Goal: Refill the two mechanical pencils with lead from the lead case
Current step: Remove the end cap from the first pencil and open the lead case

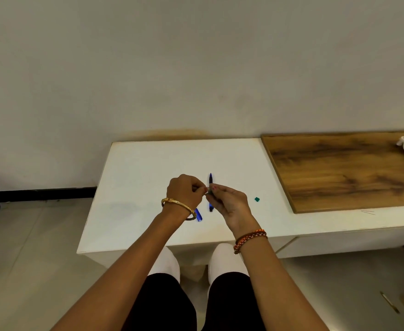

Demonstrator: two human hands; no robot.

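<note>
Here the right hand (227, 199) grips a blue mechanical pencil (210, 185) while the left hand (186, 192) pinches something tiny at it, seemingly lead; a skewed push could snap it.

light: soft, even, dimmish | shadows: faint | edges: wide-angle bowing | focus: slightly soft

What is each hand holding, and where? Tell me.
Right hand grips a blue pencil around its middle. Left hand pinches something tiny at the fingertips; too small to identify.
</note>
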